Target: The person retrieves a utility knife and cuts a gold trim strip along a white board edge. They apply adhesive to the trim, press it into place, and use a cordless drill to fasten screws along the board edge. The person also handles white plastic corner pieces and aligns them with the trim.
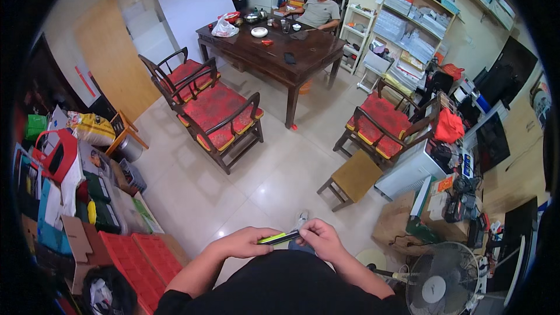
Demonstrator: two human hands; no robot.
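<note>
Your left hand (248, 242) curls its fingers closely round the tool (280, 238), left of the stool (356, 177) and nearer you; best steady it there while your right hand (321, 239), fingers pinching the tool's right end, presses lightly

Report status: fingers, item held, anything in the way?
Left fingers holding yellow-green and black item. Right fingers at its right end. Black shirt just below in view; no obstruction seen.
</note>
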